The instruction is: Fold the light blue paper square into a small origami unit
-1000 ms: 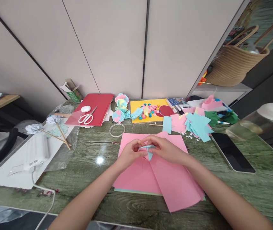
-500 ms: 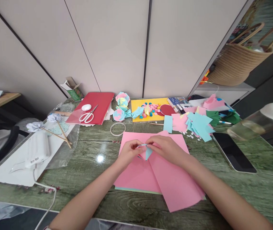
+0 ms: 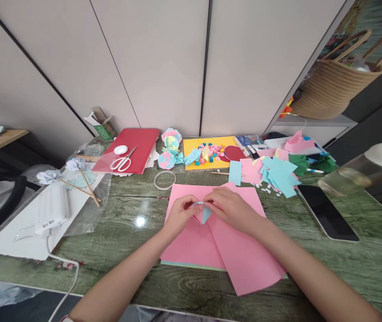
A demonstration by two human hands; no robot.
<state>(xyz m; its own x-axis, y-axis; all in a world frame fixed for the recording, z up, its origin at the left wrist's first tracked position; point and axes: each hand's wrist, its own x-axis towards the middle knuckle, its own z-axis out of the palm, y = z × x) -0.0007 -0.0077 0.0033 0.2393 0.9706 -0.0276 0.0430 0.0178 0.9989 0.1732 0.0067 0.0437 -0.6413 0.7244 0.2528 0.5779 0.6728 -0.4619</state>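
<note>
A small folded paper piece (image 3: 206,214), light blue with some pink showing beside it, is pinched between both hands. My left hand (image 3: 182,213) grips its left side with thumb and fingers closed. On the other side, my right hand (image 3: 232,209) holds the top right edge between thumb and fingertips. Part of the paper is hidden behind the fingers. Both hands are over a stack of pink paper sheets (image 3: 191,250), whose top sheet (image 3: 247,264) lies askew toward the front.
Behind are a tape ring (image 3: 165,180), scissors (image 3: 123,161) on a red folder (image 3: 144,143), folded paper balls (image 3: 171,138) and blue paper squares (image 3: 279,172). To the right lie a phone (image 3: 327,213) and a clear bottle (image 3: 354,176). A white power bank (image 3: 52,208) stands left.
The folded paper has turned slightly between the fingers, and less of its pink shows. Both hands stay in nearly the same place.
</note>
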